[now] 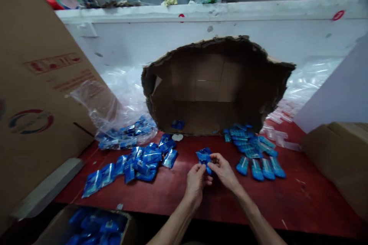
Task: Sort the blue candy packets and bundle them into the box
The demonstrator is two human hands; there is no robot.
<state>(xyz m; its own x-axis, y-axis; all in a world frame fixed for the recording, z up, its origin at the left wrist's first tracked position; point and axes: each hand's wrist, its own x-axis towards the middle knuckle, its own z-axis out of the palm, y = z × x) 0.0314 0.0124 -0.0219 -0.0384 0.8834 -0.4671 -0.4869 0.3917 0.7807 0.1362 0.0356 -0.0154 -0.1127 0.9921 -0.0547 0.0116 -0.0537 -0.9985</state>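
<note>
Both hands meet near the middle of the red table (161, 195). My left hand (197, 182) and my right hand (222, 169) pinch a small blue item (204, 157) between them; its lower part is hidden by fingers. To the left lie several shiny blue packets (148, 157), some piled and some in a slanting row. On the right are several blue pieces with clear tops (257, 170), four-sided group in front of a heap (247, 141).
An open cardboard box (207, 118) with torn edges stands behind my hands. Clear plastic bags (126, 95) and a tall carton (37, 84) are at left. Clear plastic pieces (280, 136) and a brown box (339, 153) are at right. A box of blue packets (129, 224) sits below the front edge.
</note>
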